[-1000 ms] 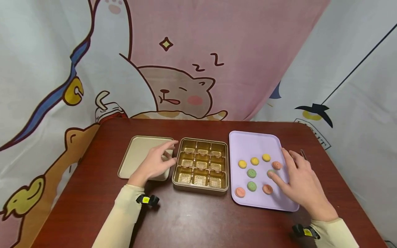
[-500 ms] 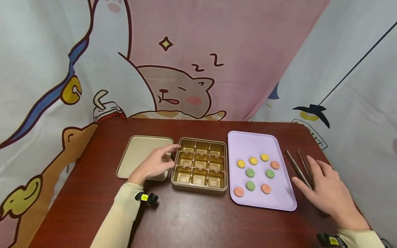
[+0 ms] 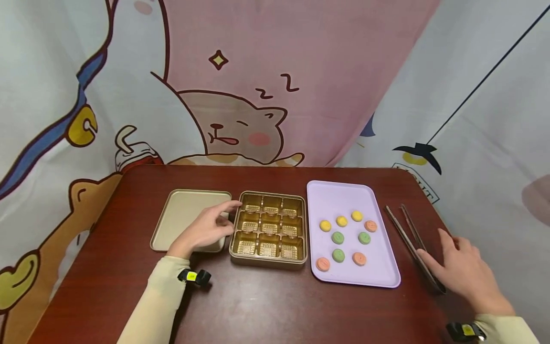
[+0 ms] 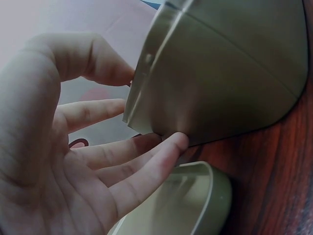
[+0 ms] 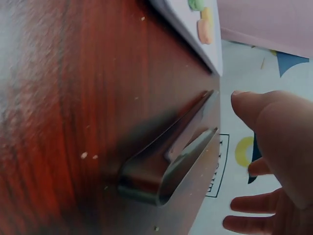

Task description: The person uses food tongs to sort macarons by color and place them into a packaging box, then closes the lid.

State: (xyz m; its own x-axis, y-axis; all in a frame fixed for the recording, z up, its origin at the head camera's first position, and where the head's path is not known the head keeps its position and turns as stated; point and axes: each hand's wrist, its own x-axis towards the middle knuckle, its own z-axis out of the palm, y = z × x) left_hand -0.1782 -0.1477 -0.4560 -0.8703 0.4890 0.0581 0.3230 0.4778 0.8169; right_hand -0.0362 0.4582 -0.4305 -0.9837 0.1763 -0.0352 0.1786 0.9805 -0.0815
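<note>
My left hand [image 3: 204, 229] rests its fingertips against the left side of a gold tin box [image 3: 268, 262]. In the left wrist view the fingers touch the box's wall [image 4: 220, 73] without curling round it. The box holds a gold insert of several square compartments. To the right, my right hand [image 3: 466, 272] hovers beside metal tongs [image 3: 404, 234], its fingers loosely bent and holding nothing. The right wrist view shows the tongs' bent end [image 5: 142, 186] on the table, apart from the thumb.
A shallow gold lid [image 3: 182, 215] lies left of the box, partly under my left hand. A lilac tray [image 3: 339, 193] between box and tongs carries several small macaron-like pieces, yellow [image 3: 341, 221], green [image 3: 338, 237] and orange [image 3: 359, 259]. A printed curtain [image 3: 343, 71] hangs behind the table.
My right hand has moved from above the tray to the right, uncovering the tongs. The left hand stays at the box. The view has shifted slightly to the right.
</note>
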